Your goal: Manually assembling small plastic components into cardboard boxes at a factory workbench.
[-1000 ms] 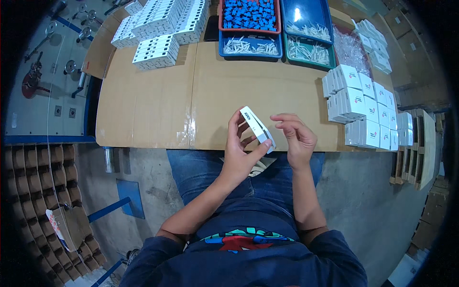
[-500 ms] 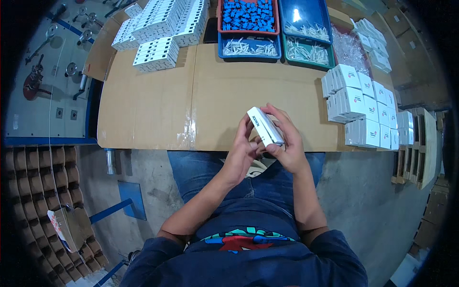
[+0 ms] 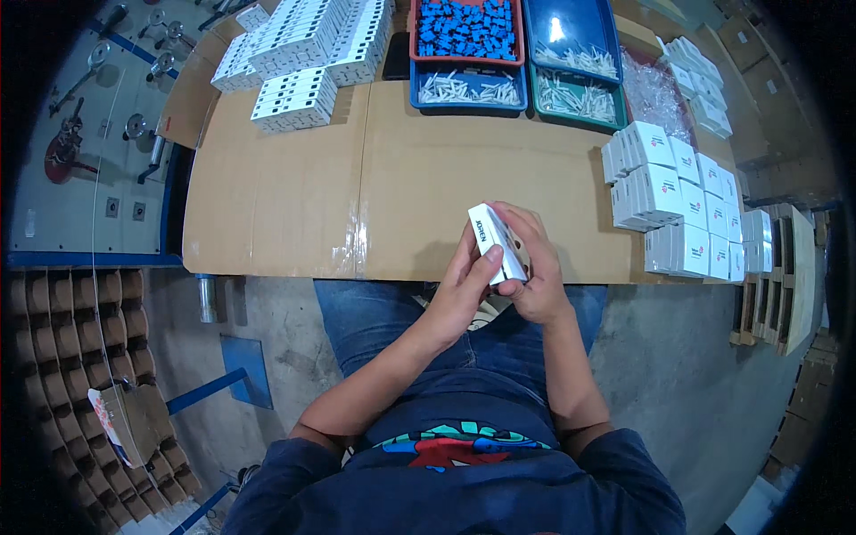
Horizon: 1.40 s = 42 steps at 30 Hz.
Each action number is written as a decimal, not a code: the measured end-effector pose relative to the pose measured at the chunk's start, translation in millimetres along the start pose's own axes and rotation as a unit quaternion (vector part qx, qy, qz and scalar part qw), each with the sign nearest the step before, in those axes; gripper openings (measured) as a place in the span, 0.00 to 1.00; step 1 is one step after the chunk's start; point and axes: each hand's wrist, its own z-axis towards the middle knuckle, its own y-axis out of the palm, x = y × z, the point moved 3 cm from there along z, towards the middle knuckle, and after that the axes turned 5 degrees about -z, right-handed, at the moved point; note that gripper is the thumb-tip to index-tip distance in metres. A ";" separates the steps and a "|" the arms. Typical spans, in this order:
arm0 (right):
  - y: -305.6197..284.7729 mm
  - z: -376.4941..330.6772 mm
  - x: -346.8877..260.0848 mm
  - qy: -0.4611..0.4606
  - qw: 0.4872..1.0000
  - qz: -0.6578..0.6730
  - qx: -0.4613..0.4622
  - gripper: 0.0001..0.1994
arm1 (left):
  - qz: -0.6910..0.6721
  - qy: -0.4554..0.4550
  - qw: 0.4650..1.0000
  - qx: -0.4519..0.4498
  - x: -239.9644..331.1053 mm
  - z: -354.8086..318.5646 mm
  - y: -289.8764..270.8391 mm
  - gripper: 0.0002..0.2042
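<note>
Over the front edge of the cardboard-covered table, a small white rectangular box [image 3: 488, 234] is held tilted between my two hands. It has dark lettering along one face. My left hand [image 3: 455, 301] grips it from the left, its thumb lying on the near part of that face. On the other side, my right hand [image 3: 540, 287] is closed around it, with fingers over the far end and thumb at the near end. The fingertips under the box are hidden, and a greyish side shows between the hands.
White block-shaped units with dark openings [image 3: 294, 98] are stacked at the far left. Trays hold blue parts [image 3: 465, 28] and white plug-like pieces [image 3: 468, 90]. On the right stand stacked white boxes [image 3: 687, 201] near clear plastic bags [image 3: 655, 94]. Brown cardboard [image 3: 276, 196] covers the table.
My left thumb has moved up onto the lettered face of the box. The box has shifted slightly right and turned a little more upright in my hands.
</note>
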 end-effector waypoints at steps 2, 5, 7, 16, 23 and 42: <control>0.5 -1.2 -1.1 0.003 1.000 -0.011 0.009 0.46 | -0.012 -0.004 1.000 0.004 -1.9 -0.2 1.0 0.33; 1.1 -2.7 -0.5 0.009 1.000 -0.005 0.005 0.46 | -0.029 -0.011 1.000 0.001 -5.4 -0.1 1.2 0.33; 0.7 -4.8 1.1 -0.005 1.000 -0.009 0.021 0.46 | -0.033 -0.013 0.999 -0.005 -8.4 0.9 1.1 0.33; 2.8 -2.4 3.1 -0.031 0.999 -0.013 0.042 0.44 | -0.030 0.008 1.000 -0.001 -10.5 1.5 -1.3 0.33; 3.4 -0.6 3.7 -0.003 1.000 -0.007 0.027 0.46 | -0.051 -0.019 0.998 0.022 -7.6 3.1 -3.1 0.35; 7.4 -0.9 4.7 0.010 0.997 -0.021 -0.075 0.46 | -0.006 -0.064 0.997 0.046 7.8 5.0 -12.4 0.39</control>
